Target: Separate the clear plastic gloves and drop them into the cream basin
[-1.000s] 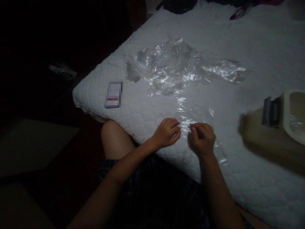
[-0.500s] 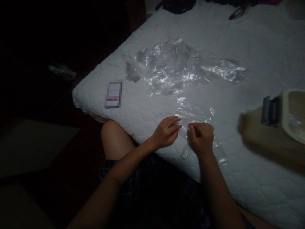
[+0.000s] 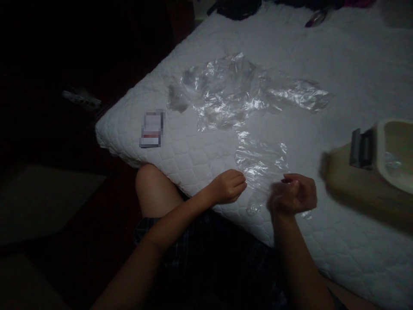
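Observation:
A thin clear plastic bag (image 3: 258, 157) lies flat and creased on the white quilted bedding, close to the front edge. My left hand (image 3: 228, 186) is at its left edge, fingertips pinched together on the film. Over the lower right part of this bag is my right hand (image 3: 296, 193), slightly blurred, with its fingers loosely curled and a gap by the thumb. I see nothing held in it. Behind the flat bag spreads a crumpled heap of clear plastic bags (image 3: 226, 92), whose front touches or overlaps the flat one.
To the right stands a beige plastic bin (image 3: 355, 185) with a dark clip-like part (image 3: 362, 148) at its rim and some clear plastic inside. A phone-like rectangle (image 3: 152, 129), pixelated, rests on the left. Dark items (image 3: 238, 8) lie at the bed's far edge.
My right hand has moved right, away from my left hand, and turned. My left hand's fingers have closed from a looser spread, slightly lower on the bag's edge.

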`<state>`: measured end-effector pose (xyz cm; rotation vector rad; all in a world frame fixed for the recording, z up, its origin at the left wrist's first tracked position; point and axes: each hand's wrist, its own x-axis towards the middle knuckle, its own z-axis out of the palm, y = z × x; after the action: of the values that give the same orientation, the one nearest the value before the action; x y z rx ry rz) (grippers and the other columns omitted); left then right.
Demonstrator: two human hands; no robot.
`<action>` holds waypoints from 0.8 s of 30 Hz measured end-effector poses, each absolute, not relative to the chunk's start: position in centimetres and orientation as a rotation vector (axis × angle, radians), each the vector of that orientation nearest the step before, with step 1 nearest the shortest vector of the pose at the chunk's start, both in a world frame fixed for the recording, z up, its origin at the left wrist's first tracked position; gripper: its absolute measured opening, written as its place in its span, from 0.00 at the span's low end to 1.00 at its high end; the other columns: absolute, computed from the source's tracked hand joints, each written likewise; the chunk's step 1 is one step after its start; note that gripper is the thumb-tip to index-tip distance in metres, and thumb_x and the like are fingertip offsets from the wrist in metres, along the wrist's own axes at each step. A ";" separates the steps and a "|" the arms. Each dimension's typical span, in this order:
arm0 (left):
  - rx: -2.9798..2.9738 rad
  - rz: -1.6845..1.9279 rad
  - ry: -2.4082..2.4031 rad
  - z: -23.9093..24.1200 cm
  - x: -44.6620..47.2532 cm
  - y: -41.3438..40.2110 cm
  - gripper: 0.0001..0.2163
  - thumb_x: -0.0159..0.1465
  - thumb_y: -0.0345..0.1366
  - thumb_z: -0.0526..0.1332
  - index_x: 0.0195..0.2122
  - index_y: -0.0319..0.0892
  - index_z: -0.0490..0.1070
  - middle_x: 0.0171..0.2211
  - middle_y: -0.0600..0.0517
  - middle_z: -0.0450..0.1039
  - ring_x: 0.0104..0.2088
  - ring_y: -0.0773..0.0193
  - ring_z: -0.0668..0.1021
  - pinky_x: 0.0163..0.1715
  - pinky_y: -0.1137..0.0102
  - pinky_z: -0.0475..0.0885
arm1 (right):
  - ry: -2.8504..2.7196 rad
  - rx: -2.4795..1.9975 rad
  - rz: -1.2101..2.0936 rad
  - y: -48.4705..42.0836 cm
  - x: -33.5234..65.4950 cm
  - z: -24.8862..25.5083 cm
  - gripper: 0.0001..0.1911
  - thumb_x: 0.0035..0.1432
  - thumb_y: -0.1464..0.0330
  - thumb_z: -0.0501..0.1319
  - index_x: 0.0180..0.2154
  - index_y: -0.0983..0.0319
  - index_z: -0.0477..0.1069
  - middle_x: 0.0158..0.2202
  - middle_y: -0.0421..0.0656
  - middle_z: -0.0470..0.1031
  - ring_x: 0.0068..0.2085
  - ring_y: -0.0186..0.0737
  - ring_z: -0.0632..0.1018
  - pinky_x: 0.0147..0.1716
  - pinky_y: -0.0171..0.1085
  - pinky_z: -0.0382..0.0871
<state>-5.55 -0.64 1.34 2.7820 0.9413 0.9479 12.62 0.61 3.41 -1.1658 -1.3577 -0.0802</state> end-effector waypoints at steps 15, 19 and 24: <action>2.797 1.259 0.919 1.4 -5.7 -1.1 0.09 0.61 0.26 0.53 0.41 0.36 0.68 0.39 0.43 0.74 0.45 0.58 0.75 0.40 0.60 0.75 | -2.020 -0.886 -0.226 -3.3 17.9 1.7 0.13 0.45 0.71 0.57 0.37 0.59 0.69 0.30 0.42 0.74 0.28 0.38 0.74 0.26 0.37 0.69; 2.816 1.229 0.867 1.7 -5.6 -1.8 0.08 0.62 0.27 0.55 0.42 0.38 0.69 0.41 0.44 0.74 0.45 0.58 0.76 0.41 0.61 0.75 | -2.014 -0.819 -0.240 -2.8 17.1 1.7 0.20 0.41 0.74 0.57 0.40 0.61 0.69 0.32 0.45 0.73 0.30 0.39 0.73 0.27 0.38 0.68; 2.919 1.289 0.759 1.7 -4.6 -2.3 0.06 0.62 0.26 0.56 0.38 0.34 0.70 0.36 0.44 0.75 0.41 0.60 0.77 0.40 0.64 0.76 | -2.149 -0.801 -0.211 -2.9 17.0 2.6 0.19 0.41 0.73 0.57 0.40 0.63 0.68 0.33 0.47 0.71 0.33 0.43 0.72 0.31 0.42 0.68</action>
<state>-4.57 -2.33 1.68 2.9186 0.7594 1.2894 16.97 -2.88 2.60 -0.8012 -2.1492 -0.2106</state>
